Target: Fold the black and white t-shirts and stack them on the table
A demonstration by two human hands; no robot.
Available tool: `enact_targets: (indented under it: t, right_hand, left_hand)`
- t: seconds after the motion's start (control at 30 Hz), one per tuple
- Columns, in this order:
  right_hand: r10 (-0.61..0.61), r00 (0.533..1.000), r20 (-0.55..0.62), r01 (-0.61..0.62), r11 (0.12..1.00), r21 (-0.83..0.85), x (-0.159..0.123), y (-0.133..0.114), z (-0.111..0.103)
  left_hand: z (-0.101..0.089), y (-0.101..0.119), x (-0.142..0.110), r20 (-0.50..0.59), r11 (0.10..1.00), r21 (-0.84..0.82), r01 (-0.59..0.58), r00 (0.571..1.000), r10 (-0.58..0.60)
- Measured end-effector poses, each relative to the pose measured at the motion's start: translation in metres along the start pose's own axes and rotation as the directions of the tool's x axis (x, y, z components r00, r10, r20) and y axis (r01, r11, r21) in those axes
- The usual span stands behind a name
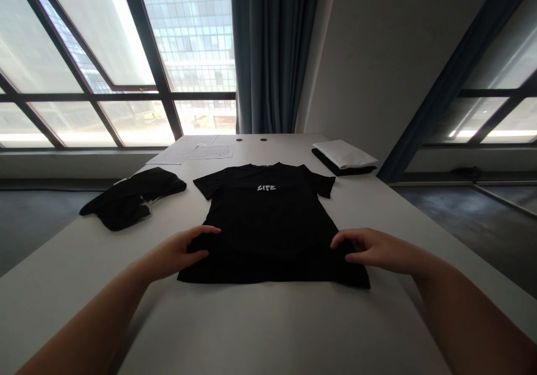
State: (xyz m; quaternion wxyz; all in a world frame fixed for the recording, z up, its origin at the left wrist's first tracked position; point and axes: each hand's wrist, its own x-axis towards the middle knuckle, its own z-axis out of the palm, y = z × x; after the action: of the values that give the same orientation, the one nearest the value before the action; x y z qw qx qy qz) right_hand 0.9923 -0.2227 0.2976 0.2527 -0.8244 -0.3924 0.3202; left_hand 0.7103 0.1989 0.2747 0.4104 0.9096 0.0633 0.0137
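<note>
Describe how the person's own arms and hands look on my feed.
The left hand and right hand are bare, with slender fingers and no gloves, rings or clear markings visible. The left forearm and right forearm show no sleeve, watch, bracelet or cable; any sleeves higher up are out of view.

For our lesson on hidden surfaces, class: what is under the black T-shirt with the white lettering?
The black T-shirt lies on the white table, whose top shows around it. The area directly beneath is covered, so whether anything else is there cannot be seen.
</note>
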Motion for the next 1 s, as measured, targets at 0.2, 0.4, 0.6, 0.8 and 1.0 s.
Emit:
enact_targets:
  t: [0.2,0.4,0.6,0.8,1.0]
  right_hand:
    - [0.081,0.994,0.07,-0.091,0.984,0.156,-0.011,0.0,-0.011]
    - [0.267,0.931,0.251,-0.266,0.963,-0.036,-0.016,-0.016,0.005]
    - [0.33,0.914,0.236,-0.27,0.929,-0.254,-0.015,-0.017,0.008]
    - [-0.243,0.961,-0.131,0.185,0.92,-0.346,0.005,-0.027,0.025]
    - [-0.455,0.877,0.154,0.478,0.799,-0.365,0.02,-0.057,0.09]
  left_hand:
    - [-0.019,0.0,-0.006,0.076,0.983,-0.169,0.068,0.996,-0.056]
    - [-0.024,-0.001,-0.011,0.269,0.949,0.019,0.315,0.913,-0.308]
    - [-0.025,0.002,-0.009,0.28,0.927,0.232,0.293,0.893,-0.352]
    - [0.007,0.025,-0.001,-0.091,0.868,0.485,-0.112,0.98,0.178]
    - [0.064,0.038,0.008,0.29,0.74,0.471,-0.481,0.876,0.385]
